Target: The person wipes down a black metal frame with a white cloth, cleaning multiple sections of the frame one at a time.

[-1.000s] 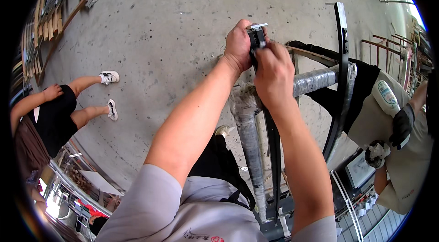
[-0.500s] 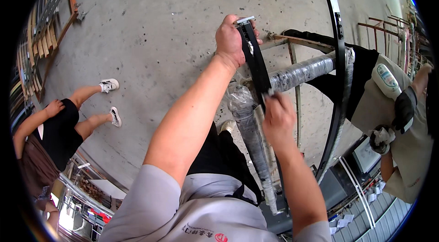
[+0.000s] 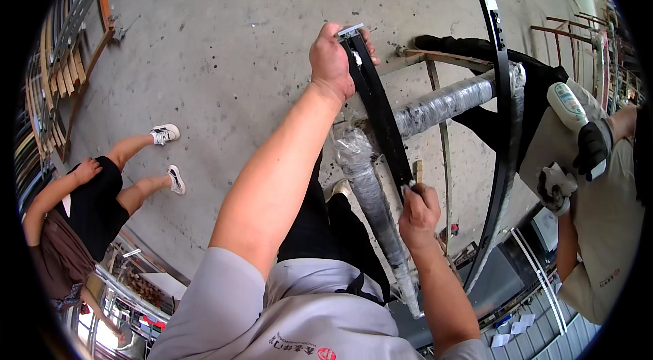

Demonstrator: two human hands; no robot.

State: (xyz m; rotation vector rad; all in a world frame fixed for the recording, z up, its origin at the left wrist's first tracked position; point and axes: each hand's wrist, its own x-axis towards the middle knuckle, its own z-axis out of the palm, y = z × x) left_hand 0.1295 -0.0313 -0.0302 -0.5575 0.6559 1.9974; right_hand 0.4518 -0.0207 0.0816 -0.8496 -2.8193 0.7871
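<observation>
My left hand (image 3: 332, 61) is wrapped around the far end of a long black metal bar (image 3: 382, 112), close to the pale plate (image 3: 350, 30) capping it. The bar slopes toward me across a stand (image 3: 445, 107) wrapped in clear plastic film. Lower along the bar, my right hand (image 3: 420, 216) is closed, its fingertips pinching a small white wad (image 3: 407, 189) against the bar's surface. Most of the wad is hidden by the fingers. A white patch (image 3: 357, 58) shows inside the bar near my left hand.
A second, similar black bar (image 3: 502, 81) rests on the stand's right end. Beyond it, a person wearing dark gloves (image 3: 593, 146) holds a white bottle (image 3: 567, 106) and a white wad (image 3: 559, 180). Another person (image 3: 95, 200) is at the left, near racked long strips (image 3: 68, 74).
My right hand has slid down the bar toward me with the white wad. My left hand and the bar's far end have shifted slightly left. The person at right has lowered their hands a little.
</observation>
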